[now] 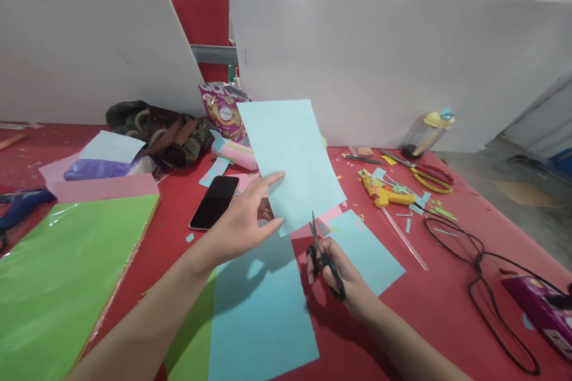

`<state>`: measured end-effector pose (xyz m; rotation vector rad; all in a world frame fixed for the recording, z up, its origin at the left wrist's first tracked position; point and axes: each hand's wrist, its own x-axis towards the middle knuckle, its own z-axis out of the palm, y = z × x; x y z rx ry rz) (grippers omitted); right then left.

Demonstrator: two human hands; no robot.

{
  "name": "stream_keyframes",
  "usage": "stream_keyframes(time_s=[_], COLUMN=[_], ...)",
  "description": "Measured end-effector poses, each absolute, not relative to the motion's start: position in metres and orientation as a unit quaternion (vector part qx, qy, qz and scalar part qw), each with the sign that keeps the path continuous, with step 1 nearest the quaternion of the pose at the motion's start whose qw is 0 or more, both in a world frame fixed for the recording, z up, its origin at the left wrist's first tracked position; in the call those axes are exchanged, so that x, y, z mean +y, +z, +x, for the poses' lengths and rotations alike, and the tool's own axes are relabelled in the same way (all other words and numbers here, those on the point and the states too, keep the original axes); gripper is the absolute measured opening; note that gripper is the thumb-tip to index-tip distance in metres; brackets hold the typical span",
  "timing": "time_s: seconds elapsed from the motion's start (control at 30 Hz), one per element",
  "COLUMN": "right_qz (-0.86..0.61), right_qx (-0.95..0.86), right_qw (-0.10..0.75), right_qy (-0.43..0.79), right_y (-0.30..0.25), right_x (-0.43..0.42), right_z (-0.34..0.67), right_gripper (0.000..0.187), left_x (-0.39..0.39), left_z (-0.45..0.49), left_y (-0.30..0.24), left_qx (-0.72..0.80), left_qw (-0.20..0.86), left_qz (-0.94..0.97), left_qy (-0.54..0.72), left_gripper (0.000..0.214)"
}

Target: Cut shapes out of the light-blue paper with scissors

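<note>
A light blue sheet of paper (299, 161) is held up above the table by my left hand (243, 214). The thumb and one finger lie on its near face, and the other fingers pass behind it. My right hand (342, 271) grips a pair of scissors (330, 271) with black handles, fingers in the loops. The scissor blades point up at the sheet's lower edge and look slightly parted; whether they touch the paper I cannot tell. Below lie another blue sheet (263, 321) and a smaller blue piece (364, 250) on the red table.
Left are a phone (214, 202), a green paper pack (62, 274) and a dark bag (165, 137). A yellow glue gun (384, 193) with a trailing cord, large scissors (431, 178), a bottle (426, 134) and a purple box (540, 315) lie right. White panels (379, 65) stand behind.
</note>
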<state>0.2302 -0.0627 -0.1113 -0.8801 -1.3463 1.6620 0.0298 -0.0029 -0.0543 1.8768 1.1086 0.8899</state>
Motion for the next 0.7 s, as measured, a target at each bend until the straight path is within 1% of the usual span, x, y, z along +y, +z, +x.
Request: stream_keyframes(time_s=[0.27, 0.7], right_qz=[-0.329, -0.350], right_qx=[-0.517, -0.531], right_qw=[0.409, 0.393], right_qy=[0.676, 0.664], right_y=[-0.1085, -0.1058], right_x=[-0.0642, -0.0657], right_z=[0.2263, 0.2267], right_gripper=[0.039, 0.041], left_x=[-0.0047, -0.0061], left_z=[0.0328, 0.0363], left_y=[-0.0557, -0.0522], left_qx=[0.424, 0.422], left_qw=[0.405, 0.417], left_qz=[0.733, 0.731], left_qy=[0.345, 0.338], left_gripper=[0.060, 0.062])
